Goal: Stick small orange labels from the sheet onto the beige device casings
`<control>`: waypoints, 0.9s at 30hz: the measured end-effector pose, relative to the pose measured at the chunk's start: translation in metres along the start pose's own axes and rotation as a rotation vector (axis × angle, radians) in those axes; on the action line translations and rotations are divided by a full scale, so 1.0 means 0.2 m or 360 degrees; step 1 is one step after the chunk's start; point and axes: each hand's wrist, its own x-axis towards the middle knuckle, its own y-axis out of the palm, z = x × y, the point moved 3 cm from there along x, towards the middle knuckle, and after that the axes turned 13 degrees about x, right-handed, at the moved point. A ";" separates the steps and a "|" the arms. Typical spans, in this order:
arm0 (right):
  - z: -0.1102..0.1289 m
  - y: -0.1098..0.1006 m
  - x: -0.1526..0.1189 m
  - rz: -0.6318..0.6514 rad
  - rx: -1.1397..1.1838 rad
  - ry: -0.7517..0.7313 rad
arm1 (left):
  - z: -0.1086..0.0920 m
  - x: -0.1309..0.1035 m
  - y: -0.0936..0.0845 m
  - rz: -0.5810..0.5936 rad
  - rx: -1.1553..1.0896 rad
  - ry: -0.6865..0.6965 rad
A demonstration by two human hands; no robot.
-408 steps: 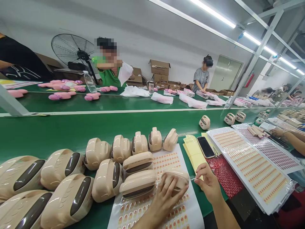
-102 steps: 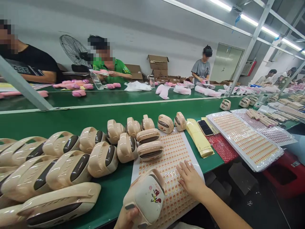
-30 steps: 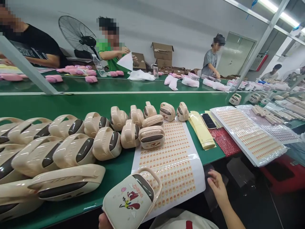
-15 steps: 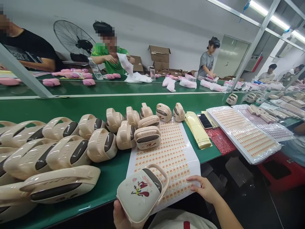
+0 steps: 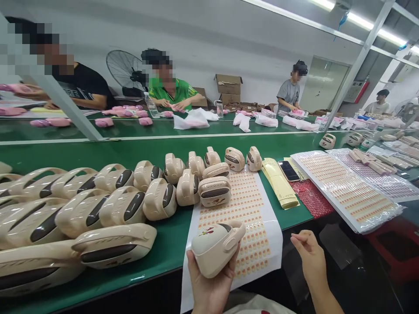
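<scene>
- Beige case (image 5: 216, 248) with the handle sits in the left hand (image 5: 209, 285), cupped from below just off the near edge of the green belt (image 5: 98, 174), printed face tipped up and away.
- Right hand (image 5: 309, 257) hangs past the near edge, fingers loosely curled with thumb near fingertips; can't tell if it's pinching a sticker, too small to see.
- Sticker sheet (image 5: 262, 218) lies over the near edge, right beside the case.
- My take: keep the case steady and level, line the sticker up square, press from the middle outward.
- Finished-looking cases (image 5: 214, 192) sit mid-belt, the phone (image 5: 288, 170) towards the right.
</scene>
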 end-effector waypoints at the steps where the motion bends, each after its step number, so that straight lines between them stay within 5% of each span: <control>1: 0.05 0.06 -0.02 0.0109 0.0058 -0.0020 | 0.01 0.00 0.01 0.0021 0.0002 0.0001; 5: 0.19 0.37 -0.14 0.0586 0.0412 0.0228 | 0.05 0.02 0.02 0.0009 -0.0133 -0.0032; 9: 0.22 0.57 -0.18 0.0771 0.0575 0.0542 | 0.07 0.01 0.04 0.0039 -0.0206 -0.0049; 15: 0.20 0.61 -0.16 0.0875 0.0460 0.0636 | 0.06 0.00 0.05 0.0087 -0.0202 -0.0005; 22: 0.24 0.60 -0.15 0.0855 0.0297 0.0395 | 0.05 0.01 0.05 0.0368 -0.0200 0.0255; 27: 0.25 0.61 -0.14 0.0906 0.0204 0.0367 | 0.05 0.01 0.06 0.0325 -0.0192 0.0278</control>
